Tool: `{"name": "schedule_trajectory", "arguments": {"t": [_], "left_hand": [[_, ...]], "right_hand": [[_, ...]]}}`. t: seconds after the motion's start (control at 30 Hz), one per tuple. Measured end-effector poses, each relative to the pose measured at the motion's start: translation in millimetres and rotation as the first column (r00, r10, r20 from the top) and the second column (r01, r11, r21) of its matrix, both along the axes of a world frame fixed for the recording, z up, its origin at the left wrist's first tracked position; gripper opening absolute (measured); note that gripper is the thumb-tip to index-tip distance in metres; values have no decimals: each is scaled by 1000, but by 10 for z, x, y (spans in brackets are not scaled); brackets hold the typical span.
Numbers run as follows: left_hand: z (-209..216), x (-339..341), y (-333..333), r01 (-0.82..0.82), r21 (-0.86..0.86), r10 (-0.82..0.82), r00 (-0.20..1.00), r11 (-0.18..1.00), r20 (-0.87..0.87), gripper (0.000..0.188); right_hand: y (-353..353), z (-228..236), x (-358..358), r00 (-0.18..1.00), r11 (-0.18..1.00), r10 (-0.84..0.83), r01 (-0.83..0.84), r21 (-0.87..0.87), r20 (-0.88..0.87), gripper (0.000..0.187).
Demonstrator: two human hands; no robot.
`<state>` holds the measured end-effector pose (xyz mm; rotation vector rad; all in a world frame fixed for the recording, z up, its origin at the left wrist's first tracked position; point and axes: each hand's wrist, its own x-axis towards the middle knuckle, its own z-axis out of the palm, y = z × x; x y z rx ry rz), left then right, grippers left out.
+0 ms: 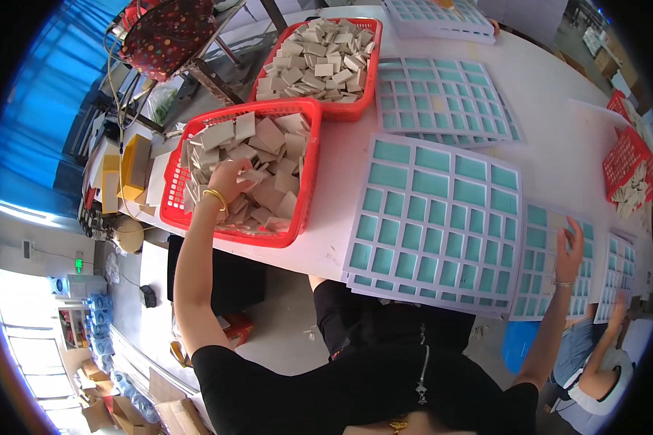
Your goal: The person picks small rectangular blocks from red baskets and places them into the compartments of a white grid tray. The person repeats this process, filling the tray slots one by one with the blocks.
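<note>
My left hand (pixel 230 179) reaches into the nearer red plastic basket (pixel 310 170), among loose grey-beige square tiles (pixel 268 134). Its fingers are bent together at a pale, blurred piece that I cannot make out clearly. Off to the right, my right hand (pixel 569 254) hovers over a white grid board with teal cells (pixel 537 239); its fingers are curved and apart, with nothing seen in them. Between the hands lies a larger white grid board (pixel 450 181) with teal cells, stacked on another at the table's near edge.
A second red basket (pixel 376 69) full of smaller tiles stands behind the first. More grid boards (pixel 442 94) lie farther back. At the far right are another red basket (pixel 627 163) and a co-worker's arm (pixel 604 348). A metal-legged stand (pixel 214 80) is at the left.
</note>
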<state>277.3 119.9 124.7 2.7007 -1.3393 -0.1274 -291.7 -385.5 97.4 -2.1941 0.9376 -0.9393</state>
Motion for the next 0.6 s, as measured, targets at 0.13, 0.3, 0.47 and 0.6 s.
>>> {"name": "schedule_trajectory", "arguments": {"t": [0.13,0.3,0.47,0.6], "left_hand": [[-24,-70,-115,-89,-352,-4,967,932,-254,36],[-188,-220,-258,-210,-350,45,904,913,-425,46],[-408,-325,-336,-329,-392,7,773,859,-634,51],[-339,-389,-334,-242,-321,61,873,916,-485,49]], "right_hand": [[66,-100,218,1000,997,26,-26,78,-7,34],[274,15,493,992,992,123,-122,12,-27,30],[364,34,537,987,987,158,-158,9,-5,28],[412,2,505,986,986,168,-168,22,-11,25]]}}
